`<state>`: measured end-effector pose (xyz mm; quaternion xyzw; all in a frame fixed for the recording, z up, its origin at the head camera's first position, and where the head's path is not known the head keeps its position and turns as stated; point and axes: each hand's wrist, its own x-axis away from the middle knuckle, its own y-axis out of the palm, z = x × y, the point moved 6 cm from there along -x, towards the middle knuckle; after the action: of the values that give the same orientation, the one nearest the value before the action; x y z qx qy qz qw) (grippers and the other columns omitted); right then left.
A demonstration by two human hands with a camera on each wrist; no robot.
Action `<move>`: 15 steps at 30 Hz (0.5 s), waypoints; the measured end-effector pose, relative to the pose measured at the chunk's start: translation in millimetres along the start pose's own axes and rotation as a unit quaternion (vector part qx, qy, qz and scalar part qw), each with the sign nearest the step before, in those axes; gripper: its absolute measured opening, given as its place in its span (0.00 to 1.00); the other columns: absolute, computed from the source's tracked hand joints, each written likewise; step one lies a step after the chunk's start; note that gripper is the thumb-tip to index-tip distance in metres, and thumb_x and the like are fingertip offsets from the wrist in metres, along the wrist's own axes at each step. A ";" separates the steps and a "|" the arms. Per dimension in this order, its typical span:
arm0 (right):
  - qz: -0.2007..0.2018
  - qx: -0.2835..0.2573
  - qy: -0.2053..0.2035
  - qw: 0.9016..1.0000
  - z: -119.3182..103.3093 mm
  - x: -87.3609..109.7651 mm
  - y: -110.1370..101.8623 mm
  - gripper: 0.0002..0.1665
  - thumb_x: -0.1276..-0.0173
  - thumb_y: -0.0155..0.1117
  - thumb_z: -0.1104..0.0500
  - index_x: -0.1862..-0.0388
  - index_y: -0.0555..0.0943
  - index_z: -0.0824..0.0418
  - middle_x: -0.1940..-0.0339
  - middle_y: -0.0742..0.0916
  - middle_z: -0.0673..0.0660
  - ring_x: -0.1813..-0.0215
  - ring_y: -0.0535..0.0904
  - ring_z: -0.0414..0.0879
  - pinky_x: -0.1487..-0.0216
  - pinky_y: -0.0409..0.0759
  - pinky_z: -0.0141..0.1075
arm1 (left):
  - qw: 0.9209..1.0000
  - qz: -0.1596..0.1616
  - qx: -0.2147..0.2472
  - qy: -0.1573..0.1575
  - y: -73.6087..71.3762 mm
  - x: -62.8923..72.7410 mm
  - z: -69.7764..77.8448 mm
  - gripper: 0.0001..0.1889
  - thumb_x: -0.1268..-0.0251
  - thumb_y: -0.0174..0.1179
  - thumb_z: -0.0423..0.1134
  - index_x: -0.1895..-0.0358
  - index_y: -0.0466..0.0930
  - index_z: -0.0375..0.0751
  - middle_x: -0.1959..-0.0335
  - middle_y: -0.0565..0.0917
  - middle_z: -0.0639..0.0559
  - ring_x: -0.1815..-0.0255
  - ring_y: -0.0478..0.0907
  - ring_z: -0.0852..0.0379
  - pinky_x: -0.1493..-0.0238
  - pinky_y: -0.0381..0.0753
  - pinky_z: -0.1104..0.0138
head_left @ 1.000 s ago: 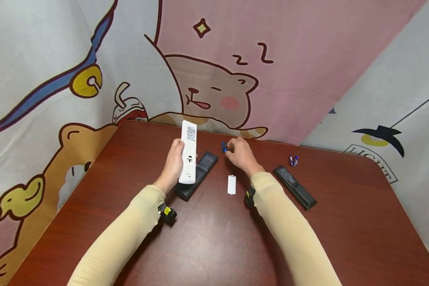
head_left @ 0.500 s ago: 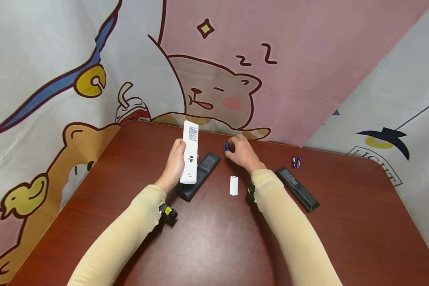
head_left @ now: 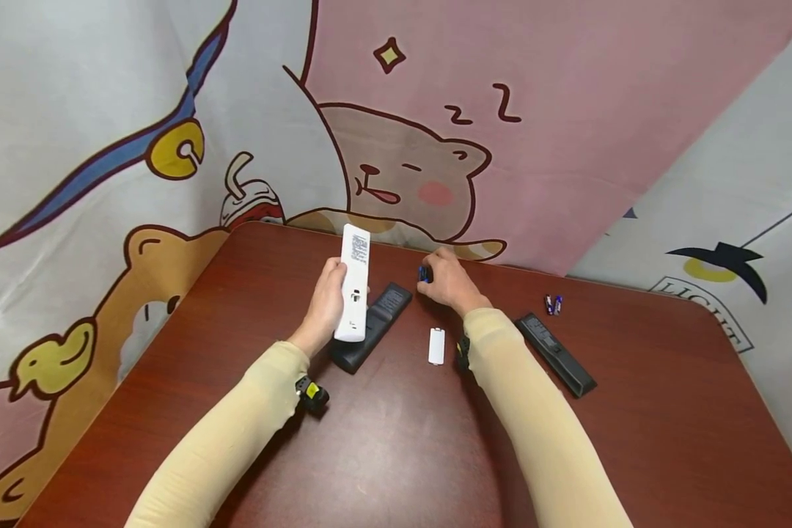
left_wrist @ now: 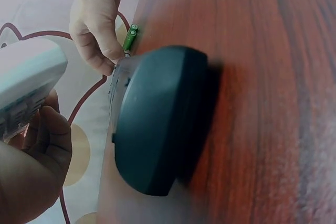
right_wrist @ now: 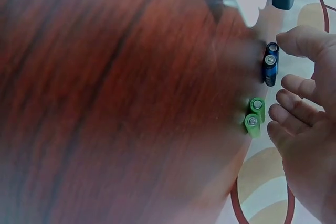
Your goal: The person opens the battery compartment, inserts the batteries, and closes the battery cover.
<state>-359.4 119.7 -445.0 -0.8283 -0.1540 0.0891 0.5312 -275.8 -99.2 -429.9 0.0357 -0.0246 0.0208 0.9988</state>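
My left hand point(head_left: 323, 302) grips a white remote control point(head_left: 354, 271), its back facing up with a small open slot showing. Under it a black remote control point(head_left: 386, 306) lies on the table, large in the left wrist view. Toward the far edge my right hand point(head_left: 452, 282) reaches down with thumb and fingers spread apart. Two blue batteries point(right_wrist: 270, 64) lie right at its thumb and index fingertips. A pair of green batteries point(right_wrist: 254, 115) is beside them near the other fingertips; in the head view the hand hides these.
A white battery cover point(head_left: 437, 346) lies in front of the right wrist. Farther right are another black remote control point(head_left: 556, 356) and two blue-and-white batteries point(head_left: 553, 304). The brown table point(head_left: 396, 455) meets a cartoon-printed curtain point(head_left: 534, 161) along its far edge.
The head view has turned slightly left, so everything shifts right in it. My right hand stays by the blue batteries with small finger movements. The left hand keeps hold of the white remote control.
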 end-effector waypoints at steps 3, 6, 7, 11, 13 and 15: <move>-0.003 0.004 0.002 1.000 2.0 -1.2 2.1 0.31 0.32 0.68 0.55 0.33 0.76 0.66 0.32 0.72 0.65 0.34 0.71 0.58 0.31 0.74 0.50 | 1.000 0.002 0.000 -0.001 -1.2 0.0 -0.3 0.17 0.14 0.33 0.43 0.39 0.65 0.36 0.64 0.78 0.39 0.72 0.78 0.56 0.72 0.80 0.66; -0.005 0.005 0.005 1.000 3.0 -1.7 3.7 0.33 0.32 0.68 0.55 0.31 0.75 0.66 0.32 0.72 0.65 0.34 0.71 0.58 0.31 0.74 0.51 | 1.000 0.003 0.010 -0.001 -1.8 -0.3 0.0 0.17 0.14 0.33 0.43 0.40 0.65 0.36 0.65 0.78 0.39 0.73 0.77 0.56 0.73 0.80 0.66; -0.006 0.005 0.005 1.000 3.0 -1.9 4.0 0.33 0.32 0.68 0.55 0.31 0.75 0.66 0.32 0.72 0.65 0.35 0.71 0.58 0.31 0.74 0.51 | 1.000 0.002 0.012 -0.001 -1.9 -0.4 -0.1 0.17 0.14 0.33 0.43 0.39 0.65 0.36 0.65 0.78 0.40 0.73 0.77 0.56 0.73 0.80 0.66; -0.012 0.006 0.007 1.000 2.7 -2.4 5.0 0.34 0.32 0.67 0.55 0.30 0.74 0.66 0.33 0.72 0.65 0.36 0.72 0.58 0.32 0.74 0.51 | 1.000 0.001 0.019 -0.001 -2.8 -0.4 -0.4 0.17 0.15 0.33 0.43 0.39 0.64 0.35 0.65 0.78 0.39 0.73 0.77 0.55 0.73 0.80 0.65; -0.015 0.009 0.008 1.000 3.2 -3.1 5.7 0.34 0.32 0.67 0.55 0.29 0.74 0.66 0.33 0.72 0.65 0.36 0.72 0.59 0.32 0.74 0.52 | 1.000 0.000 0.020 -0.003 -3.2 -0.4 -0.5 0.17 0.14 0.33 0.43 0.39 0.64 0.36 0.64 0.77 0.39 0.72 0.77 0.55 0.72 0.81 0.65; -0.017 0.014 0.010 1.000 3.5 -4.1 6.2 0.34 0.32 0.67 0.55 0.29 0.73 0.66 0.33 0.72 0.65 0.35 0.72 0.59 0.31 0.74 0.52 | 1.000 0.001 0.022 -0.003 -3.8 -0.4 -0.3 0.17 0.14 0.33 0.43 0.39 0.64 0.36 0.63 0.77 0.39 0.71 0.78 0.55 0.72 0.81 0.65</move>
<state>-363.4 118.8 -452.1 -0.8190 -0.1617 0.0738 0.5456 -276.0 -103.0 -430.5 0.0576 -0.0275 0.0219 0.9977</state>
